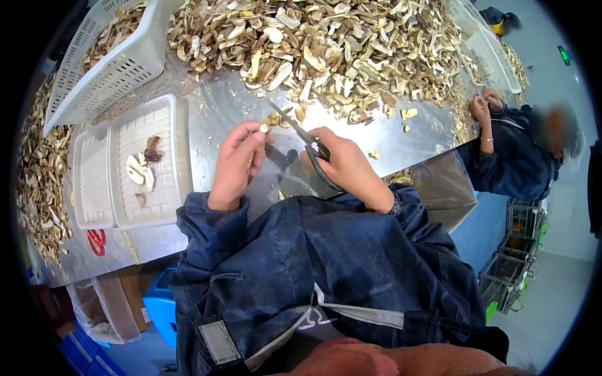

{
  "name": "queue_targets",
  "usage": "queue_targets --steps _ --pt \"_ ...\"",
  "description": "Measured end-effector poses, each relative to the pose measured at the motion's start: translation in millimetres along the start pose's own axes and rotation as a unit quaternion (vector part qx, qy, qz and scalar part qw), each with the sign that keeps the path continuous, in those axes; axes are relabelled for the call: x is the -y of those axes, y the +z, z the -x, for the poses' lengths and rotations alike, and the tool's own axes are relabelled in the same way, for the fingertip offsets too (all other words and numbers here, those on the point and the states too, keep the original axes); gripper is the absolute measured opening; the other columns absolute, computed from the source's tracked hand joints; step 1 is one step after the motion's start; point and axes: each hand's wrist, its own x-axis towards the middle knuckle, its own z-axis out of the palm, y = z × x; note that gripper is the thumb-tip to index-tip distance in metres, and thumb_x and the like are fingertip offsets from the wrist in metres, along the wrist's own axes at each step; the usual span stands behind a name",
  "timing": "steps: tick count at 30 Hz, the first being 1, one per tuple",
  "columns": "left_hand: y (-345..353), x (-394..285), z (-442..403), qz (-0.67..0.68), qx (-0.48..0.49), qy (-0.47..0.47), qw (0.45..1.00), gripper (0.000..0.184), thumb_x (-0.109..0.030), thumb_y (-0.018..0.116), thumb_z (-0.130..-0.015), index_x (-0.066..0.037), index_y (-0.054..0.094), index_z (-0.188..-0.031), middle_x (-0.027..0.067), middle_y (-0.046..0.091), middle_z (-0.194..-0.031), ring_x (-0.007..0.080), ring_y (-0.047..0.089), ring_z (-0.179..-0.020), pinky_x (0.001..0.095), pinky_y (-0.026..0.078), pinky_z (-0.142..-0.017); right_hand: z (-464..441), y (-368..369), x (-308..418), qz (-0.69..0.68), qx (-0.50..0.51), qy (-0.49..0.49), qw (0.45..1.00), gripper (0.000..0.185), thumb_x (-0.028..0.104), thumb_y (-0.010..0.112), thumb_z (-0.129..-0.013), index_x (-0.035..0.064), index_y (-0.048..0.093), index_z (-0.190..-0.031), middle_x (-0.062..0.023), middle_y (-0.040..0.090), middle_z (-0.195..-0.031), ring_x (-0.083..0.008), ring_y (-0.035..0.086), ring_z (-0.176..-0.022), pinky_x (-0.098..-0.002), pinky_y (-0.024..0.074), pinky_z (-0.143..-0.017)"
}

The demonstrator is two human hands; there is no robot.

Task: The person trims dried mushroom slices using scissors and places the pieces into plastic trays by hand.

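Note:
Between the thumb and fingers of my left hand [235,156] is a small pale piece of dried mushroom [264,128]. My right hand [351,166] is closed around the dark handles of a pair of scissors [293,120], whose blades point up and left past the held piece. The blades look close together. A few mushroom bits [276,119] lie on the metal table [216,103] just beyond my left fingertips. Further back, a large heap of dried mushroom slices [338,53] covers the table.
On the left, a white divided tray [132,194] holds a few mushroom pieces, with red-handled scissors [96,242] near it. A white perforated basket [106,84] stands behind. At right, a co-worker in dark clothing [517,153] sits at the table, near another white basket [492,62].

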Motion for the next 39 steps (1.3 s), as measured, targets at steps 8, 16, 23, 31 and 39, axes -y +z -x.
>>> queue_targets --steps 8,16,23,31,39 --pt "-3.6 -8.1 -0.1 0.162 -0.011 0.016 0.987 0.028 -0.022 0.050 -0.105 -0.002 0.058 -0.123 0.0060 0.063 -0.093 0.0073 0.046 -0.059 0.0218 0.034 -0.047 0.7 15.4 -9.7 0.119 -0.021 -0.026 0.992 0.042 0.024 0.079 -0.081 0.0085 0.056 -0.114 -0.0105 0.066 -0.076 -0.0345 0.068 -0.074 -0.0410 0.0524 -0.063" --pt "-13.0 1.0 -4.0 0.197 -0.054 0.023 0.979 0.025 -0.030 0.049 -0.106 -0.006 0.056 -0.109 0.0042 0.059 -0.089 0.0092 0.047 -0.061 0.0239 0.035 -0.049 -17.1 -10.2 11.5 0.275 0.068 -0.069 0.957 0.026 0.030 0.072 -0.085 0.0061 0.066 -0.093 -0.0158 0.069 -0.081 -0.0360 0.069 -0.076 -0.0467 0.0538 -0.064" --pt "-25.9 7.0 -9.3 0.281 -0.054 0.042 0.957 0.016 -0.023 0.051 -0.103 -0.008 0.056 -0.106 0.0047 0.058 -0.092 0.0107 0.048 -0.065 0.0243 0.037 -0.052 -137.1 29.4 9.9 0.207 -0.042 -0.169 0.963 0.024 0.028 0.064 -0.090 0.0066 0.073 -0.093 -0.0131 0.070 -0.085 -0.0348 0.070 -0.078 -0.0469 0.0543 -0.068" --pt "-20.9 4.8 -6.5 0.257 -0.093 0.065 0.960 0.015 -0.023 0.050 -0.105 -0.009 0.055 -0.109 0.0051 0.057 -0.096 0.0108 0.048 -0.068 0.0225 0.037 -0.052 -145.5 52.4 2.8 0.175 -0.083 -0.163 0.967 0.020 0.025 0.067 -0.084 0.0057 0.071 -0.089 -0.0148 0.067 -0.088 -0.0366 0.068 -0.082 -0.0459 0.0541 -0.071" --pt "-2.8 -7.2 -2.2 0.284 -0.123 0.004 0.951 0.022 -0.027 0.048 -0.106 -0.007 0.055 -0.112 0.0066 0.059 -0.098 0.0133 0.053 -0.069 0.0264 0.041 -0.053 -113.7 19.4 37.1 -0.119 0.046 -0.074 0.989 0.026 0.027 0.073 -0.090 0.0018 0.073 -0.094 -0.0060 0.070 -0.076 -0.0098 0.063 -0.071 -0.0275 0.0502 -0.063"
